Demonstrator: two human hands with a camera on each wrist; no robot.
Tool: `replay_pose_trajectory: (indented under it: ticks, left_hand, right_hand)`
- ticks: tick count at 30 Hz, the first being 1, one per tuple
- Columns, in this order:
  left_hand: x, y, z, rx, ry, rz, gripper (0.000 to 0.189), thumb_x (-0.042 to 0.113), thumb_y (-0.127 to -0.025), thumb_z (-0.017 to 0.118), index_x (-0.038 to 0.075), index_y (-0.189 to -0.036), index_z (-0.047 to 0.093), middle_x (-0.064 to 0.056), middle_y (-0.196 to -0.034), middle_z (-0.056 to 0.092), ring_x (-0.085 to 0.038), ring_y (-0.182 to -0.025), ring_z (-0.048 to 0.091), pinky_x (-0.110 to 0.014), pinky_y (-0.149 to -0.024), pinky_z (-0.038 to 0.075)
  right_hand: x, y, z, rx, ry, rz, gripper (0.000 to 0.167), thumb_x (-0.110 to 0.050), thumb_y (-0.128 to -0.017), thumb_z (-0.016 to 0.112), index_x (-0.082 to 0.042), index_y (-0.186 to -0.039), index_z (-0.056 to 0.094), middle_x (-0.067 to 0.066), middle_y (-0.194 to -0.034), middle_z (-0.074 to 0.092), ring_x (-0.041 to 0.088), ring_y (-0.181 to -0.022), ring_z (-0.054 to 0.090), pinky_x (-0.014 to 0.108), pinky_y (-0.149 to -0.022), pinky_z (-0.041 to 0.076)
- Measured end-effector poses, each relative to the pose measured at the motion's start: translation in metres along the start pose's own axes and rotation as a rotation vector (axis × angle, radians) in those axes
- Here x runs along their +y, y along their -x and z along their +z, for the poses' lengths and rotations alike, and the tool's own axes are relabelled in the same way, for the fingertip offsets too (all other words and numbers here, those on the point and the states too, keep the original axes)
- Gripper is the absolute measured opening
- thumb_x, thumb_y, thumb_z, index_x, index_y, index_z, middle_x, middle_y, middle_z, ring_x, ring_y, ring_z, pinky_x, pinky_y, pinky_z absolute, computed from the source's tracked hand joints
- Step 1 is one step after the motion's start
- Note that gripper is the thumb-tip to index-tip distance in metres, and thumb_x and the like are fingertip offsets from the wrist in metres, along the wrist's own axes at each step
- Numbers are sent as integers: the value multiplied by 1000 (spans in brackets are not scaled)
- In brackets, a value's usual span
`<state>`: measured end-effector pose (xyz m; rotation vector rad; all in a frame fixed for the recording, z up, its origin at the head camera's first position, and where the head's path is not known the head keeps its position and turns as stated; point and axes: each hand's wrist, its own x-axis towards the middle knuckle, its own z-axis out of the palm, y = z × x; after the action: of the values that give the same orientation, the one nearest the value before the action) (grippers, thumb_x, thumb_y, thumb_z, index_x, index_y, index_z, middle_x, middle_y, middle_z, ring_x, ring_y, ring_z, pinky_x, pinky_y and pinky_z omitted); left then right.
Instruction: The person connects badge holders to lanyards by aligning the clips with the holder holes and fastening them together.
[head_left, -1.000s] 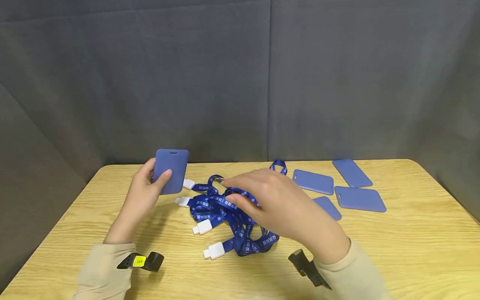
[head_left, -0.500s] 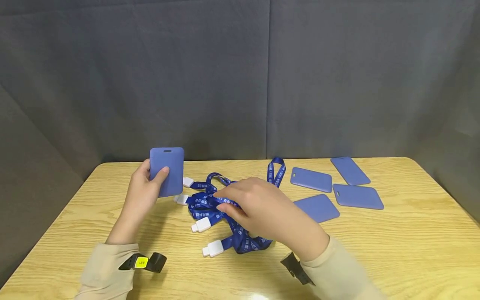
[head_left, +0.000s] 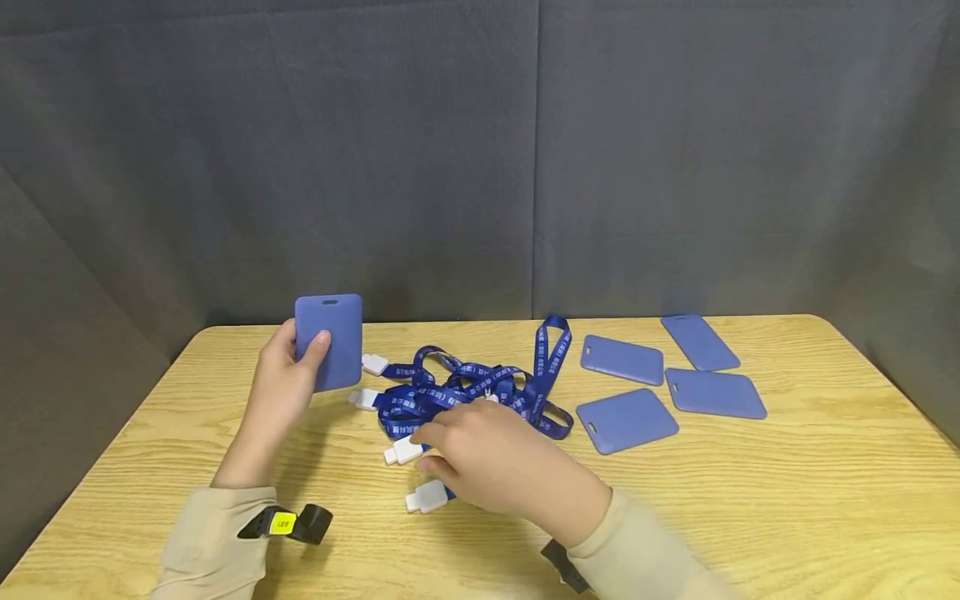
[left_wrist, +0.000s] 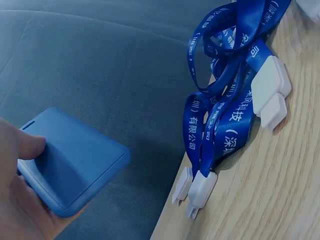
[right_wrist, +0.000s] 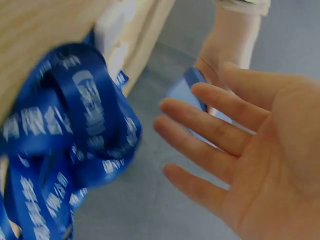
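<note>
The fingers of the right hand are spread and only loosely bent; in the right wrist view they hold nothing. Just past their tips, toward the left hand, lies a white clip, its long axis running away from the fingers with the narrow end pointing left and slightly toward the person. Whether the index fingertip touches it cannot be told. A second white clip sits just beside the right thumb, on the person's side, pointing the same way. Both are nearer to the right hand than to the left.

The left fingers grip a blue card holder between thumb and the fingers behind it. It is raised and upright, long axis vertical, slotted end uppermost, beyond the right fingertips and to their left.

Under and beyond the right fingers, the blue lanyards lie in a tangled heap, with two more white clips on the side facing the left hand. Farther out, to the right of the right fingers, four card holders lie flat on the tabletop.
</note>
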<state>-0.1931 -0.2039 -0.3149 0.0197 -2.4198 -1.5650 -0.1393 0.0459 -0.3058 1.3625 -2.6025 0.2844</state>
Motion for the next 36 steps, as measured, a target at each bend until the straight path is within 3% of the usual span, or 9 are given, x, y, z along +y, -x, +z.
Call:
replay_pose_trajectory:
  ticks: [6, 10, 15, 28, 36]
  left_hand:
    - [2, 0, -1, 4, 0, 7, 41, 21, -107, 45, -6, -137, 46, -27, -129, 56, -34, -116, 56, -48, -96, 45]
    - [3, 0, -1, -2, 4, 16, 40, 21, -107, 44, -6, -137, 46, -27, -129, 57, -34, -116, 56, -49, -97, 44]
    - [3, 0, -1, -14, 6, 22, 41, 21, -107, 44, -5, -138, 45, -27, -129, 57, -35, -116, 56, -49, -97, 44]
    - [3, 1, 0, -40, 7, 17, 41, 22, -107, 44, -4, -139, 46, -28, -128, 57, -36, -114, 58, -50, -95, 47]
    - [0, 1, 2, -18, 2, 19, 36, 18, -106, 46, -4, -135, 48, -27, -124, 59, -34, -111, 59, -48, -92, 49]
  right_hand:
    - [-4, 2, 8, -112, -8, 85, 23, -26, -89, 76, -12, -107, 73, -4, -88, 69, 7, -73, 62, 26, -69, 53]
    - [-2, 2, 11, -140, 12, 87, 24, -26, -83, 82, -13, -101, 74, -6, -86, 68, 6, -73, 62, 28, -72, 52]
    - [-6, 2, 20, -170, 5, 67, 27, -24, -77, 86, -15, -99, 75, -6, -94, 72, 7, -83, 67, 25, -77, 53]
    - [-8, 2, 34, -191, 17, 86, 30, -21, -72, 89, -16, -98, 75, -5, -91, 68, 8, -79, 63, 24, -73, 53]
    - [-7, 2, 38, -172, 8, 78, 27, -22, -73, 89, -17, -97, 76, -7, -90, 68, 6, -81, 63, 23, -74, 52]
